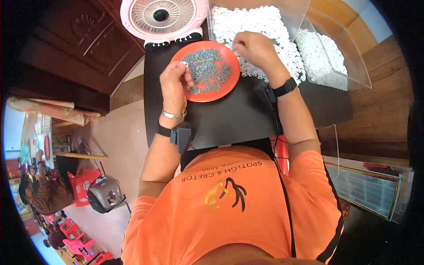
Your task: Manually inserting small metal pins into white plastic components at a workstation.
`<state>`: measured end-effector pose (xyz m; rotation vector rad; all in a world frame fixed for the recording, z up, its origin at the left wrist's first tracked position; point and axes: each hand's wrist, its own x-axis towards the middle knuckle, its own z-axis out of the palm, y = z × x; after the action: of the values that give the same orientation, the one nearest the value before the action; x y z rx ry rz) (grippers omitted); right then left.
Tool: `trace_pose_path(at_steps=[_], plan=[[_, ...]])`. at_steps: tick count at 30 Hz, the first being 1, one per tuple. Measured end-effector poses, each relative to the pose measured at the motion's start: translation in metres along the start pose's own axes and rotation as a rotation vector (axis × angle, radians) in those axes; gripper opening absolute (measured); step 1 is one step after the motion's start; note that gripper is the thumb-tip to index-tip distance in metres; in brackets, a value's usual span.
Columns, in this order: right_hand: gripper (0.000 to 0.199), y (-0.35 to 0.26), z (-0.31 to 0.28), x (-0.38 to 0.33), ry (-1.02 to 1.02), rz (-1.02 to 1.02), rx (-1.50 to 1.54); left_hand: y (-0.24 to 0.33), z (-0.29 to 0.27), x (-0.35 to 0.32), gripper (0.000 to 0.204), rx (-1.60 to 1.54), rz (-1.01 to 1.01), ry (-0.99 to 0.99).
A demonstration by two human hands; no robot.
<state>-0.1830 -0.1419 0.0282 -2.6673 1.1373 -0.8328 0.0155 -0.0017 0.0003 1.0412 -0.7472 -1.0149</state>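
A red round plate (pixel 232 86) sits on the dark table, heaped with small grey metal nails or screws (pixel 205 73); I cannot tell which. At its left rim, my left hand (pixel 173 79) pinches a small white plastic piece (pixel 184 64) between thumb and forefinger, the other fingers curled. My right hand (pixel 255 47) is over the near part of a spread of small white plastic pieces (pixel 251 24), several showing holes. Its fingers are bent together, and whatever is between them is hidden. A thin yellowish strip (pixel 204 60) lies on the grey heap.
A pink fan (pixel 161 17) stands behind the plate. Clear plastic panels (pixel 327 48) rise at the back right, beside a second white pile (pixel 321 57). The dark table's near edge (pixel 212 143) is close to my body. Straps with dark devices circle both wrists. People sit far left.
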Motion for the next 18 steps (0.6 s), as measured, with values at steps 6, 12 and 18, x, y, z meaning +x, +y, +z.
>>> trace_pose_path(at_steps=[6, 12, 18], plan=[[0.013, -0.050, 0.026, -0.018, -0.417, -0.415, 0.396, -0.001, 0.000, 0.001, 0.018, 0.028, 0.027, 0.022], [0.018, -0.065, 0.035, -0.025, -0.365, -0.430, 0.054, 0.002, 0.002, 0.000, 0.018, 0.003, -0.016, 0.045], [0.015, -0.056, 0.039, -0.022, -0.342, -0.329, 0.090, 0.002, 0.003, 0.000, 0.018, 0.042, 0.011, 0.035]])
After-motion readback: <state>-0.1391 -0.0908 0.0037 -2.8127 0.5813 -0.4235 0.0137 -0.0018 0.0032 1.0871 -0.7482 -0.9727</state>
